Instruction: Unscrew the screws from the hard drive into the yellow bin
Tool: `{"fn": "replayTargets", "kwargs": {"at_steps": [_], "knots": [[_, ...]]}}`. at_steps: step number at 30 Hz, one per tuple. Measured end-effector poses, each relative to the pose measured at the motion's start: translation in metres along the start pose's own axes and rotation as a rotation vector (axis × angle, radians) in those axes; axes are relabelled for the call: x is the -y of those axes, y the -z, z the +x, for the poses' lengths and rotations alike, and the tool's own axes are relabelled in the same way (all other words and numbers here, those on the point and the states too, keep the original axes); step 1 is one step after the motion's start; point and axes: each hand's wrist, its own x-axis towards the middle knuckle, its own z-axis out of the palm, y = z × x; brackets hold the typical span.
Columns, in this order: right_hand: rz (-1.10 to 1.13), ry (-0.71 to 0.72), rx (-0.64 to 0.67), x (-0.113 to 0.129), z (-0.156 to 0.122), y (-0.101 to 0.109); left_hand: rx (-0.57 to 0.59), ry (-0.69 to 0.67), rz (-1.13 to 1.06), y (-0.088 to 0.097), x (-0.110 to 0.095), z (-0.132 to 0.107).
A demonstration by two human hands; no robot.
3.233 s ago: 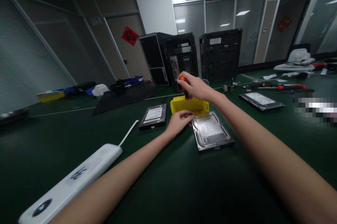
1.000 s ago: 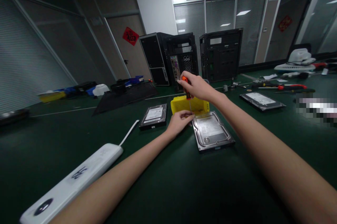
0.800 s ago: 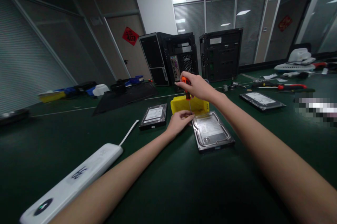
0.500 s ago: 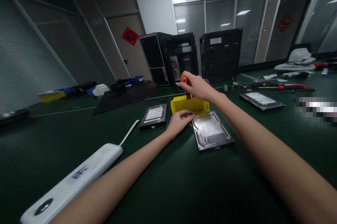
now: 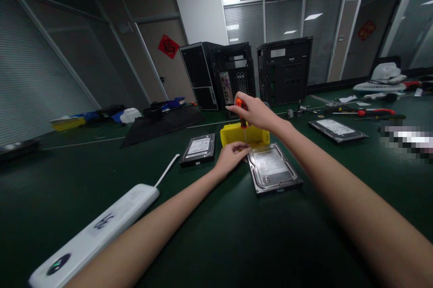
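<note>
My right hand (image 5: pixel 252 110) is wrapped round the orange-and-black handle of a screwdriver (image 5: pixel 242 114), held upright with its shaft pointing down. At the lower end of that shaft, my left hand (image 5: pixel 232 157) has its thumb and fingers pinched together; what they hold there is hidden. Its fingertips meet the far left corner of a silver hard drive (image 5: pixel 272 168), which lies flat with its label up. Just behind both stands a yellow plastic bin (image 5: pixel 232 134), partly covered by my hands. A second hard drive (image 5: pixel 199 147) rests to the left of my left hand.
Another hard drive (image 5: pixel 336 129) lies at the right, with hand tools (image 5: pixel 368 111) behind it. Computer cases (image 5: pixel 286 71) stand at the back of the green table (image 5: pixel 209 229). A white power strip (image 5: pixel 101 229) lies by my left forearm, and a black mat (image 5: pixel 158 125) sits far left.
</note>
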Motion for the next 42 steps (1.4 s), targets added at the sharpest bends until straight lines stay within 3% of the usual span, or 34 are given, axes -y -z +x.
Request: {"fn": "replayTargets", "kwargs": {"at_steps": [7, 15, 42], "knots": [[0.007, -0.04, -0.002, -0.0019, 0.0007, -0.0018, -0.004, -0.009, 0.014, 0.0, 0.0025, -0.0002], [-0.089, 0.051, -0.028, -0.0035, -0.0004, -0.002, 0.003, -0.004, 0.011, -0.0001, 0.0019, 0.0005], [-0.091, 0.017, -0.036, 0.0002, 0.0034, 0.002, -0.008, 0.008, -0.02, -0.0005, 0.0017, 0.0008]]}}
